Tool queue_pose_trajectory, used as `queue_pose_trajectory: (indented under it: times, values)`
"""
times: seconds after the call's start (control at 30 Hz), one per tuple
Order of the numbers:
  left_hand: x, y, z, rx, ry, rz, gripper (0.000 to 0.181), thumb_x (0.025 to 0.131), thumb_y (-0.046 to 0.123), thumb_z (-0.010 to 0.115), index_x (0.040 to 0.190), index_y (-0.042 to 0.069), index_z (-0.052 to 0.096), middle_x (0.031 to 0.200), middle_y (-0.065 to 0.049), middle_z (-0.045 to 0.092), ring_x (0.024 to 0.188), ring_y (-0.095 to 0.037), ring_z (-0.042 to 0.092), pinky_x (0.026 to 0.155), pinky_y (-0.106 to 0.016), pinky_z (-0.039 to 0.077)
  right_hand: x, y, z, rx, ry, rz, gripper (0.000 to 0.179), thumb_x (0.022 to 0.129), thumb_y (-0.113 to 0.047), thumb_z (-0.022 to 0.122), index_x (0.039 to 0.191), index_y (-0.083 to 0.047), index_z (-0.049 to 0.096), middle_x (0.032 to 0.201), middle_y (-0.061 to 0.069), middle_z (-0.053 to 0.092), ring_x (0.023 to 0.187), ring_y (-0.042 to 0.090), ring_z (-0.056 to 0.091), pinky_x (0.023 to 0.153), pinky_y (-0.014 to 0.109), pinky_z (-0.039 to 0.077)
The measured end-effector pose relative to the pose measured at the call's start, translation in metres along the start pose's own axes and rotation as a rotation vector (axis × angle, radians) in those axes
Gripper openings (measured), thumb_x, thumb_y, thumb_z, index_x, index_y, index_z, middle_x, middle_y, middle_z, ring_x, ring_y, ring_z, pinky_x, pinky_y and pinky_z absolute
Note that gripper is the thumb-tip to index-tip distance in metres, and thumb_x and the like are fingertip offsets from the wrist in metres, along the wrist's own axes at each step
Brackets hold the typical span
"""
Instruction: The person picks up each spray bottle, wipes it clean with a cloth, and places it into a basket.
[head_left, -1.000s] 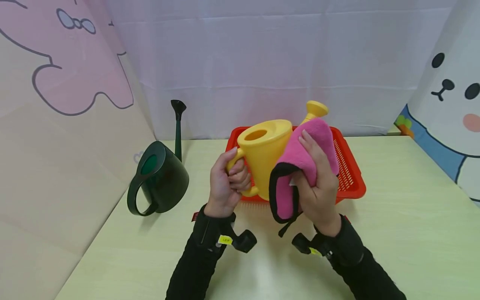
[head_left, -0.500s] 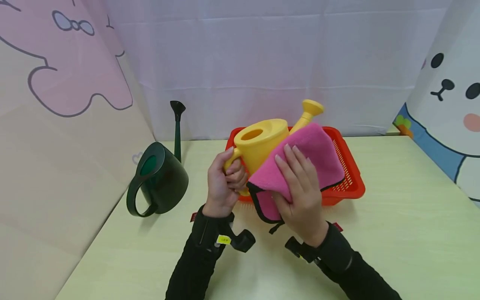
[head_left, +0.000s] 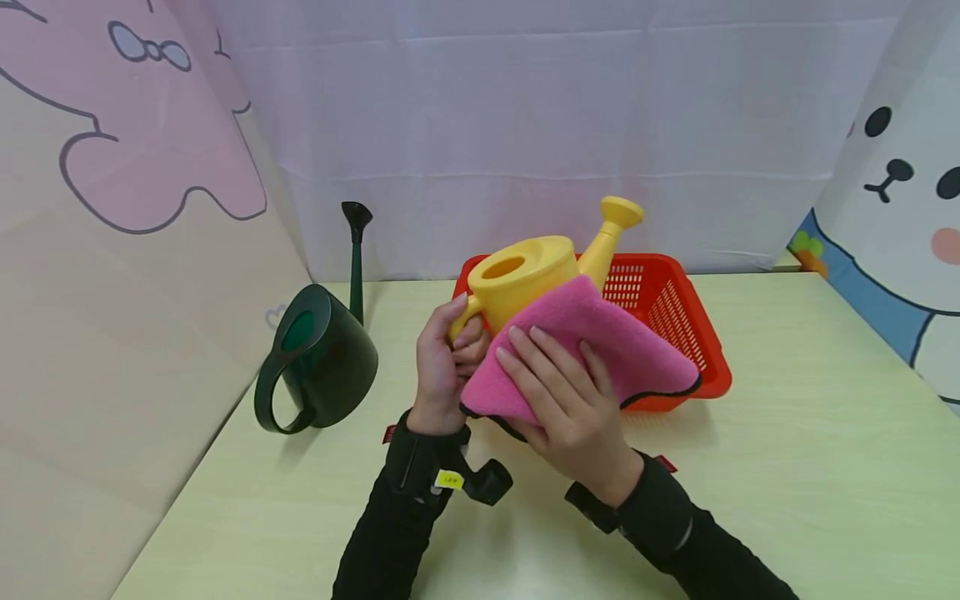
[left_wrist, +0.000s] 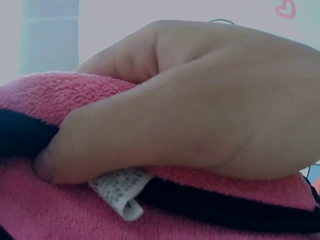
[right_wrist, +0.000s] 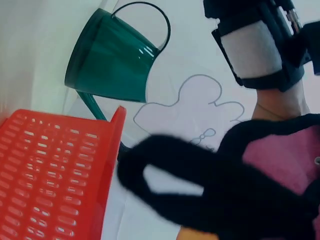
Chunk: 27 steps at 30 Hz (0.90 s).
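Curled fingers of the left hand [head_left: 441, 367] grip the handle [head_left: 467, 317] of the yellow watering can [head_left: 517, 296]. Against that can's near side, the right hand [head_left: 573, 417] holds the pink cloth [head_left: 618, 337] between its thumb, beside a white tag [left_wrist: 120, 192], and its nearly straight fingers. Behind the yellow can and out to its right sits the red basket [head_left: 708, 342]; whether they touch, I cannot tell. Well to the yellow can's left stands the dark green watering can [head_left: 341, 358].
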<state>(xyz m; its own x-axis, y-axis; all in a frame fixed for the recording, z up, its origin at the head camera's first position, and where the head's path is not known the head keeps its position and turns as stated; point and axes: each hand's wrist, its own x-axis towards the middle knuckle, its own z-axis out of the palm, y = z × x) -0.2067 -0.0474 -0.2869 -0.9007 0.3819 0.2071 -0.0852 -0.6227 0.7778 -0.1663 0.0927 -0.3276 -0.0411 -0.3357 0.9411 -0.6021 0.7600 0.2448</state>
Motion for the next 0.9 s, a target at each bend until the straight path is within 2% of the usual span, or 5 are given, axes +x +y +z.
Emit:
queue_pose_trajectory:
  times: [0.23, 0.47, 0.63, 0.73, 0.9]
  values:
    - [0.0, -0.001, 0.001, 0.008, -0.038, 0.046, 0.047, 0.097, 0.023, 0.02, 0.051, 0.019, 0.029, 0.041, 0.01, 0.025, 0.033, -0.003, 0.022, 0.039, -0.022, 0.006, 0.001, 0.008, -0.004, 0.081, 0.039, 0.082, 0.039, 0.091, -0.033, 0.053, 0.11, 0.0, 0.062, 0.112, 0.017, 0.063, 0.115, 0.028, 0.051, 0.111, 0.04, 0.026]
    - [-0.002, 0.0, 0.001, 0.038, -0.04, 0.007, 0.048, 0.097, 0.026, 0.02, 0.049, 0.02, 0.029, 0.04, 0.01, 0.024, 0.033, -0.006, 0.019, 0.041, -0.026, 0.006, 0.003, 0.023, -0.01, 0.321, 0.104, 0.33, 0.045, 0.09, -0.036, 0.055, 0.114, 0.002, 0.059, 0.124, 0.014, 0.058, 0.126, 0.024, 0.047, 0.108, 0.035, 0.034]
    - [-0.003, 0.0, 0.002, 0.04, -0.036, -0.003, 0.049, 0.097, 0.026, 0.02, 0.049, 0.02, 0.03, 0.04, 0.011, 0.028, 0.033, -0.006, 0.021, 0.041, -0.026, 0.007, 0.005, 0.035, -0.013, 0.474, 0.139, 0.507, 0.048, 0.091, -0.036, 0.053, 0.12, 0.002, 0.056, 0.125, 0.011, 0.057, 0.113, 0.02, 0.053, 0.098, 0.025, 0.043]
    - [-0.004, 0.0, 0.002, 0.046, -0.034, 0.001, 0.048, 0.096, 0.025, 0.02, 0.05, 0.02, 0.03, 0.04, 0.011, 0.028, 0.033, -0.006, 0.021, 0.041, -0.026, 0.007, 0.005, 0.037, -0.013, 0.495, 0.139, 0.546, 0.046, 0.092, -0.034, 0.052, 0.122, 0.001, 0.054, 0.125, 0.012, 0.058, 0.108, 0.02, 0.053, 0.094, 0.022, 0.045]
    - [-0.004, -0.001, 0.0, 0.062, -0.006, 0.005, 0.048, 0.096, 0.026, 0.021, 0.05, 0.02, 0.032, 0.04, 0.012, 0.031, 0.033, -0.006, 0.025, 0.042, -0.026, 0.009, 0.003, 0.032, -0.012, 0.431, 0.107, 0.534, 0.049, 0.091, -0.037, 0.052, 0.122, 0.001, 0.054, 0.128, 0.015, 0.055, 0.119, 0.022, 0.051, 0.101, 0.025, 0.041]
